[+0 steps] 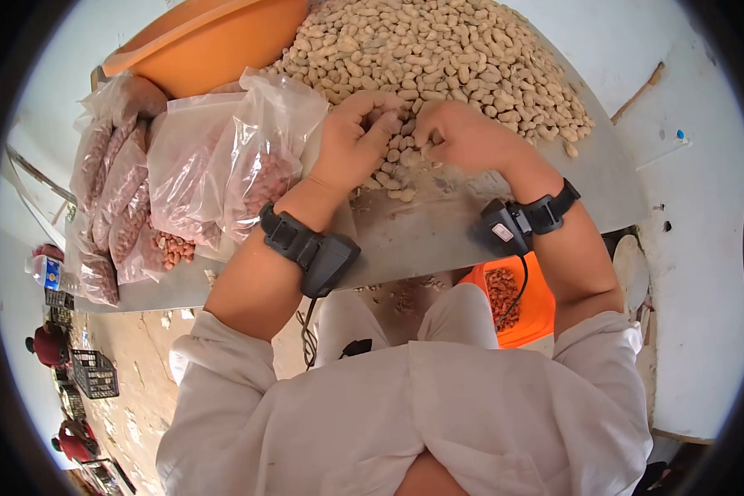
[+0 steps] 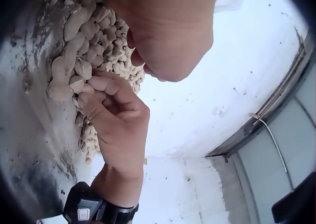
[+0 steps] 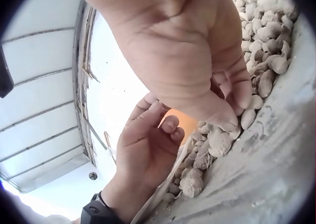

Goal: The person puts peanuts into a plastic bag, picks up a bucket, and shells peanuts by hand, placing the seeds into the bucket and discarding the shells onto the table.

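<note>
Both hands meet at the near edge of a heap of unshelled peanuts point(image 1: 438, 50). In the head view the right hand point(image 1: 463, 136) is low over the tabletop, knuckles bent. The right wrist view shows the right hand point(image 3: 197, 71) pinching a peanut point(image 3: 233, 133) between thumb and fingers among the loose pods. Just beside it is the left hand point(image 1: 351, 140), its fingers curled and its thumb close to the index finger. I cannot tell whether the left fingertips hold anything. Several stray peanuts point(image 1: 397, 157) lie between the hands.
Clear plastic bags point(image 1: 194, 174) of reddish shelled peanuts crowd the metal table's point(image 1: 422, 236) left side. Behind them stands a large orange basin point(image 1: 215, 50). An orange tub point(image 1: 537, 306) with reddish pieces sits below the front edge. Black crates point(image 1: 95, 374) stand on the floor at left.
</note>
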`<state>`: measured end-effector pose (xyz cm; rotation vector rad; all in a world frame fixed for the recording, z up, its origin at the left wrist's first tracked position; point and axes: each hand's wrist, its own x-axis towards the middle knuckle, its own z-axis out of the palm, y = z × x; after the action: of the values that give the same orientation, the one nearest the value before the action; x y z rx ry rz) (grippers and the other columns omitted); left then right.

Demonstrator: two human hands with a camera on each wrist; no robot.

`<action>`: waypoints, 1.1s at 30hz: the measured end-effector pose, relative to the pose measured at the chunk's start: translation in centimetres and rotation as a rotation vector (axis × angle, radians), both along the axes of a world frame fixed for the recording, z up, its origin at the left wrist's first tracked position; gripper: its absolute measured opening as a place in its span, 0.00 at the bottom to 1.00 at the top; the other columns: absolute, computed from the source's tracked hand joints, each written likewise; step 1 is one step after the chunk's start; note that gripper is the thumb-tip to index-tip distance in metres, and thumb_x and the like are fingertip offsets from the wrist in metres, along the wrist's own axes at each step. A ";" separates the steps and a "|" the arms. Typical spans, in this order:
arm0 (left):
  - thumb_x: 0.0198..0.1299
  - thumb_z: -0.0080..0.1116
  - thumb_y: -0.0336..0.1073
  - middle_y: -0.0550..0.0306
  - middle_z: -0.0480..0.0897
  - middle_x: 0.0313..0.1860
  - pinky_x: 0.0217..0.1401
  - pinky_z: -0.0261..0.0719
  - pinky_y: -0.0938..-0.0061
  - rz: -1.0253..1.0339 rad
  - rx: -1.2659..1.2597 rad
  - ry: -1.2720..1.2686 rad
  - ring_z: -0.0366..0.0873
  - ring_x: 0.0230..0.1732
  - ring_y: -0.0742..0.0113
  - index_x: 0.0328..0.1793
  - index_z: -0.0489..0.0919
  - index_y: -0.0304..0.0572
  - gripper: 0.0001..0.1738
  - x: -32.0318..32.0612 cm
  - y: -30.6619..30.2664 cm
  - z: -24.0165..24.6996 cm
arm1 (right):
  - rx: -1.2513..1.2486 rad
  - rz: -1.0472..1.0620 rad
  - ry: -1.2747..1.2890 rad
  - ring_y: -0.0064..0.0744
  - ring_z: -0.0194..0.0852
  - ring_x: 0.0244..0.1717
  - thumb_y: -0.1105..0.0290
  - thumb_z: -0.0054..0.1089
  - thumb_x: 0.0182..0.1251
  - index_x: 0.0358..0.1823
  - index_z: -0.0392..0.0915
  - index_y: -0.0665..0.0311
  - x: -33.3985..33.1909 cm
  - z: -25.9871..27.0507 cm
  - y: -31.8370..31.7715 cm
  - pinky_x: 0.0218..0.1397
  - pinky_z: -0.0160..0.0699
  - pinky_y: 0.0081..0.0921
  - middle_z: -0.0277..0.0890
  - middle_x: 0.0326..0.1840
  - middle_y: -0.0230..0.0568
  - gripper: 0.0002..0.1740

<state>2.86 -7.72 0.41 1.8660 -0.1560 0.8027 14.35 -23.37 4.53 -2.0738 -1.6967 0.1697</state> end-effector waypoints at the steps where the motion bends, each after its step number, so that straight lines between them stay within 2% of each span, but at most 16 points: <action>1: 0.62 0.53 0.29 0.64 0.78 0.34 0.37 0.72 0.84 0.005 -0.032 0.022 0.73 0.34 0.79 0.48 0.77 0.37 0.09 0.0 -0.1 -0.1 | -0.013 -0.021 0.059 0.33 0.78 0.33 0.80 0.59 0.48 0.35 0.77 0.70 -0.1 0.5 0.1 0.35 0.76 0.26 0.77 0.30 0.41 0.09; 4: 0.62 0.53 0.28 0.64 0.78 0.34 0.38 0.72 0.84 0.005 -0.113 0.058 0.73 0.34 0.79 0.49 0.76 0.36 0.10 -0.3 -0.2 0.2 | 0.310 -0.008 0.615 0.25 0.77 0.28 0.75 0.61 0.53 0.32 0.77 0.70 1.2 0.8 1.0 0.30 0.77 0.23 0.78 0.29 0.39 0.06; 7: 0.62 0.54 0.28 0.64 0.78 0.36 0.39 0.72 0.85 -0.095 -0.191 0.064 0.73 0.35 0.80 0.52 0.76 0.35 0.12 -0.2 0.0 0.1 | 0.437 -0.033 0.808 0.18 0.76 0.29 0.77 0.59 0.57 0.34 0.76 0.68 0.6 0.9 1.5 0.29 0.76 0.18 0.79 0.29 0.35 0.04; 10: 0.62 0.55 0.30 0.64 0.78 0.37 0.39 0.72 0.85 -0.048 -0.191 0.107 0.72 0.35 0.80 0.52 0.76 0.34 0.13 -0.1 -0.4 0.1 | 0.488 -0.074 0.808 0.16 0.75 0.30 0.79 0.59 0.57 0.34 0.76 0.66 0.5 0.0 1.4 0.31 0.75 0.15 0.79 0.30 0.33 0.04; 11: 0.62 0.56 0.30 0.64 0.78 0.37 0.39 0.72 0.85 -0.072 -0.227 0.112 0.72 0.36 0.81 0.52 0.76 0.34 0.14 0.0 -0.5 0.0 | 0.546 -0.017 0.799 0.15 0.74 0.29 0.79 0.59 0.57 0.34 0.76 0.65 0.5 -0.4 1.4 0.32 0.73 0.13 0.78 0.29 0.32 0.04; 13: 0.62 0.56 0.31 0.65 0.79 0.38 0.40 0.72 0.85 -0.121 -0.297 0.121 0.72 0.37 0.81 0.53 0.76 0.34 0.14 0.2 -0.8 -0.1 | 0.527 -0.040 0.772 0.15 0.74 0.29 0.79 0.59 0.57 0.34 0.75 0.65 0.4 -0.6 1.3 0.32 0.72 0.13 0.78 0.28 0.31 0.04; 16: 0.62 0.56 0.32 0.64 0.78 0.38 0.41 0.72 0.85 -0.004 -0.314 0.166 0.73 0.38 0.81 0.53 0.76 0.34 0.14 -0.4 -1.4 0.7 | 0.566 -0.014 0.751 0.15 0.73 0.29 0.79 0.59 0.57 0.34 0.75 0.66 0.4 -1.1 1.2 0.31 0.71 0.14 0.77 0.27 0.30 0.04; 20: 0.63 0.55 0.32 0.63 0.79 0.39 0.42 0.73 0.84 0.099 -0.117 0.057 0.74 0.38 0.79 0.53 0.76 0.33 0.15 0.0 -1.0 0.3 | 0.575 0.015 0.888 0.15 0.73 0.29 0.76 0.59 0.58 0.36 0.76 0.68 0.2 -1.5 1.3 0.31 0.71 0.15 0.77 0.27 0.30 0.05; 23: 0.63 0.55 0.32 0.61 0.80 0.39 0.44 0.73 0.84 0.131 0.045 -0.009 0.75 0.39 0.78 0.54 0.75 0.32 0.15 -0.1 -1.1 0.7 | 0.459 -0.019 0.976 0.16 0.73 0.28 0.73 0.59 0.59 0.39 0.77 0.69 -0.3 -1.5 1.5 0.31 0.72 0.15 0.77 0.27 0.32 0.08; 26: 0.62 0.55 0.31 0.60 0.80 0.38 0.43 0.74 0.83 0.104 -0.146 0.047 0.75 0.39 0.78 0.53 0.76 0.32 0.15 0.1 -1.2 0.0 | 0.391 -0.041 0.887 0.18 0.73 0.27 0.71 0.58 0.61 0.41 0.78 0.70 -0.9 -0.9 1.4 0.32 0.74 0.16 0.77 0.28 0.34 0.10; 29: 0.62 0.56 0.31 0.60 0.80 0.36 0.41 0.74 0.83 0.087 -0.243 0.111 0.75 0.37 0.78 0.52 0.76 0.32 0.15 0.0 -1.5 0.6 | 0.439 -0.032 0.903 0.18 0.73 0.27 0.70 0.56 0.62 0.41 0.78 0.70 -0.9 -1.5 1.6 0.31 0.74 0.16 0.77 0.28 0.35 0.10; 33: 0.61 0.56 0.31 0.60 0.79 0.34 0.39 0.73 0.83 0.151 -0.131 0.058 0.74 0.34 0.77 0.50 0.77 0.32 0.13 0.3 -1.3 0.1 | 0.463 -0.052 0.977 0.18 0.73 0.26 0.71 0.56 0.62 0.39 0.78 0.71 -1.1 -1.6 1.7 0.31 0.74 0.16 0.77 0.28 0.35 0.10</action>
<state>3.15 -8.98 0.46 1.7901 0.0739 0.8403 13.21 -21.66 2.89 -1.3228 -0.9489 0.5946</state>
